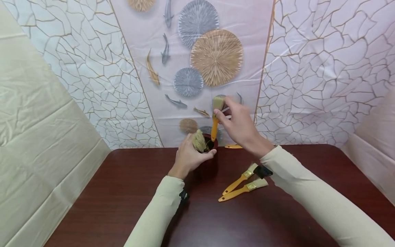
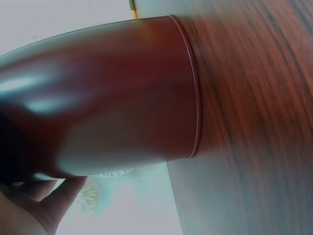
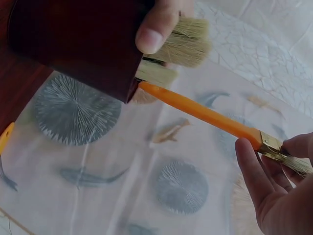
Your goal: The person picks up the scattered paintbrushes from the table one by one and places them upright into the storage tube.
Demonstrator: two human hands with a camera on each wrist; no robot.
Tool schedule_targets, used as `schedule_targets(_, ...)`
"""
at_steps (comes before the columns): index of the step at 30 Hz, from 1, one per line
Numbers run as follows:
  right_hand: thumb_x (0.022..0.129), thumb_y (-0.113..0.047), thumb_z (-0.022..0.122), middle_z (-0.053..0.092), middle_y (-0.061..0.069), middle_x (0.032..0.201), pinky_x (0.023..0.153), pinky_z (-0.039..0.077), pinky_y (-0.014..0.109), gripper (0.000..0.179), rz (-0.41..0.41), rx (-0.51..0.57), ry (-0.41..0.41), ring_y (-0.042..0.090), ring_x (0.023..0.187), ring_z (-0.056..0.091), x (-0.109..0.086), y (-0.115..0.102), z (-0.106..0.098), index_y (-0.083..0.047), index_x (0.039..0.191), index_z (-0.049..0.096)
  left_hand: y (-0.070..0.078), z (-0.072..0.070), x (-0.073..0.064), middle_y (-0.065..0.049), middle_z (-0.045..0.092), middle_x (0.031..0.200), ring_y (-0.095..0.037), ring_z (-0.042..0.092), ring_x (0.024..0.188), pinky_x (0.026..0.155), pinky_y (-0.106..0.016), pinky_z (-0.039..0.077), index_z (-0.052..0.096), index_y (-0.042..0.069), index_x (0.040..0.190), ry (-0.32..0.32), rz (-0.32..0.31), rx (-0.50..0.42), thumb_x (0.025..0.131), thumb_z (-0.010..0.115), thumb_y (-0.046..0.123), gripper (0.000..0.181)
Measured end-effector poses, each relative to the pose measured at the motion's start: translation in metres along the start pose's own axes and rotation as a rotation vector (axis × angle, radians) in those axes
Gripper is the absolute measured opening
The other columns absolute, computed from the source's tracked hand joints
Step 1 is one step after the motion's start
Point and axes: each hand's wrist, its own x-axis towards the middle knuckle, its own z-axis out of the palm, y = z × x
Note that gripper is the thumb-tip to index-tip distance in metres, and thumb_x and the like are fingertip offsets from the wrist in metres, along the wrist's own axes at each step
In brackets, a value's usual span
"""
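A dark red-brown cup (image 2: 122,98) stands upright on the table, with several paintbrushes (image 3: 188,46) in it, bristles up. My left hand (image 1: 189,156) grips the cup near its rim, its thumb lying across the rim beside the bristles. Over the opening, my right hand (image 1: 240,123) pinches a yellow-handled paintbrush (image 1: 214,127) by its metal ferrule and bristle end. That brush points handle down, its handle tip at the cup's mouth in the right wrist view. How deep the tip reaches inside is hidden.
Two yellow-handled paintbrushes, an upper one (image 1: 237,181) and a lower one (image 1: 242,192), lie on the dark wooden table (image 1: 139,206) under the right forearm. Another yellow handle (image 1: 233,146) lies at the back edge, partly covered by the right wrist. A patterned cloth (image 1: 92,68) hangs behind.
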Motion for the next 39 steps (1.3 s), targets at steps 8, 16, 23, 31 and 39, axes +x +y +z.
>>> schedule_targets(8,0.105,-0.011,0.065,0.072,0.016,0.103,0.081,0.060,0.046,0.012,0.063,-0.040,-0.085,0.034,0.098,0.073,0.009,0.012,0.018,-0.002,0.112,0.062,0.001,-0.001,-0.001,0.007,0.061,0.125,-0.021,0.065,0.111,0.085,-0.050,0.055,0.063,0.024,0.137,-0.002,0.003,-0.013,0.074,0.081,0.071,0.080)
schedule_targets(16,0.104,-0.012,0.067,0.072,0.017,0.109,0.078,0.061,0.044,0.018,0.092,-0.083,-0.238,0.033,0.097,0.074,0.008,0.037,0.040,-0.003,0.119,0.063,-0.001,-0.001,-0.002,0.005,0.062,0.128,-0.022,0.065,0.111,0.085,-0.050,0.055,0.063,0.025,0.140,0.010,0.006,-0.009,0.074,0.082,0.067,0.081)
schedule_targets(23,0.101,-0.011,0.073,0.075,0.018,0.105,0.083,0.059,0.046,0.017,0.084,-0.104,-0.270,0.034,0.097,0.074,0.000,0.053,0.055,-0.001,0.113,0.067,-0.002,0.002,-0.004,0.005,0.062,0.118,-0.021,0.065,0.105,0.081,-0.048,0.055,0.064,0.024,0.136,0.010,0.009,0.000,0.073,0.082,0.068,0.079)
schedule_targets(31,0.099,-0.014,0.075,0.075,0.010,0.098,0.084,0.056,0.045,0.013,0.095,-0.120,-0.238,0.028,0.093,0.072,-0.012,0.065,0.070,-0.009,0.091,0.067,0.000,0.001,-0.003,0.005,0.064,0.123,-0.022,0.066,0.109,0.082,-0.049,0.056,0.065,0.024,0.135,0.030,0.023,0.003,0.073,0.083,0.068,0.078)
schedule_targets(39,0.101,-0.022,0.074,0.065,0.021,0.125,0.093,0.053,0.052,0.032,0.190,-0.116,-0.177,0.037,0.111,0.066,-0.021,0.068,0.076,-0.002,0.126,0.070,0.000,0.001,0.000,0.005,0.063,0.125,-0.023,0.065,0.113,0.086,-0.051,0.056,0.063,0.024,0.138,0.015,0.019,0.012,0.073,0.083,0.068,0.081)
